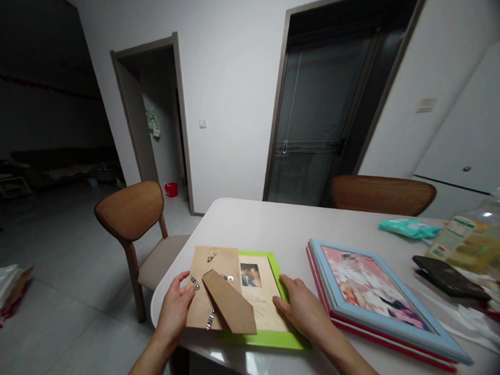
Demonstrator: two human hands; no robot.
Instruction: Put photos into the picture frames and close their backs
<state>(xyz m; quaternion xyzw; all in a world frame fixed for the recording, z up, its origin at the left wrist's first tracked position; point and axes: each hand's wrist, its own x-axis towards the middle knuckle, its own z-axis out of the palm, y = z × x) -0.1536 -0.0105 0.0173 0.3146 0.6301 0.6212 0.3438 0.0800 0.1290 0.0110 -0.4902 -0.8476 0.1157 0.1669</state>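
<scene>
Near the table's front left corner lies a green frame [275,338], with a small photo [251,275] on its pale inner sheet. A brown backing board [215,260] with metal clips and a fold-out stand [231,306] covers the frame's left part. My left hand [177,305] grips the board's left edge, thumb on top and fingers partly hidden. On the frame's right side rests my right hand [299,306], its thumb over the inner sheet and its fingers at the green border.
Right of my right hand, a blue picture frame [377,303] lies on red-edged frames. Farther right are a teal packet [409,227], a black wallet-like item [450,276] and a large clear bottle [473,234]. Wooden chairs [131,211] stand by the white table [276,222].
</scene>
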